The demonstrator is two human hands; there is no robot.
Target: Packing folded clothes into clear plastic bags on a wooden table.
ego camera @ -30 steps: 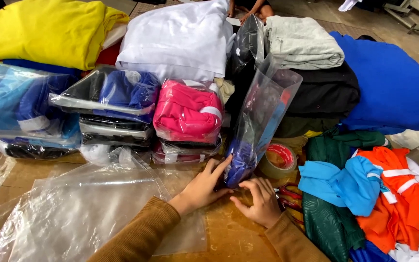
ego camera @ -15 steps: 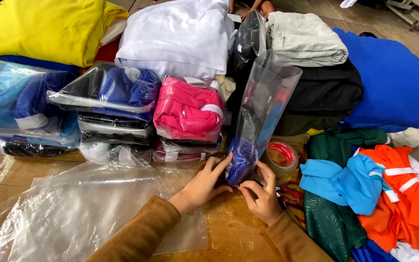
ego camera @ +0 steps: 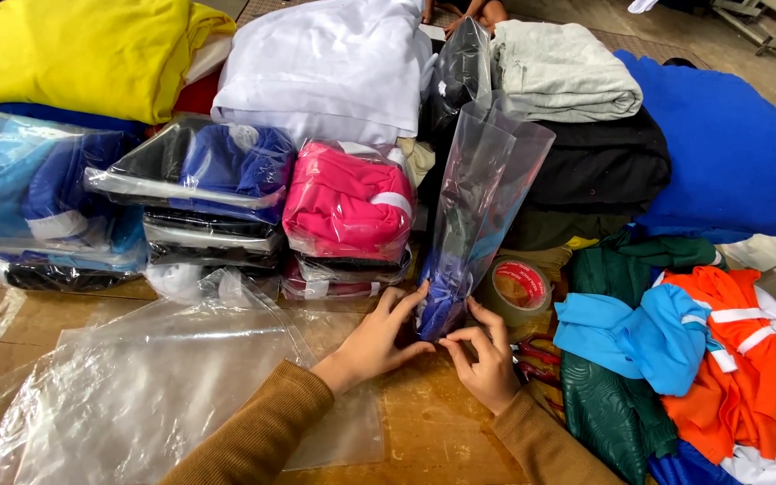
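The fingers of the left hand (ego camera: 379,337) are spread a little and press on the bottom of a tall clear bag (ego camera: 482,207). The fingers of the right hand (ego camera: 487,359) are pinched together on the same bottom edge, from the other side. A blue cloth (ego camera: 442,301) sits squashed at the bottom of the bag, and the bag stands up, leaning a bit to the right at the top.

Just right of the bag lies a roll of tape (ego camera: 518,287). Further right of the bag is a messy heap with a light blue shirt (ego camera: 648,337), an orange top (ego camera: 747,359) and dark green cloth (ego camera: 612,404).

Just left of the bag is a pink packed bundle (ego camera: 348,202), and left of that a dark blue packed bundle (ego camera: 199,166). Flat empty plastic bags (ego camera: 154,386) lie on the wooden table (ego camera: 433,431), left of and below the bag. Behind the bag are a white pile (ego camera: 334,63), a grey folded top (ego camera: 563,72) and black cloth (ego camera: 599,166). Far left and behind is a yellow pile (ego camera: 83,49).
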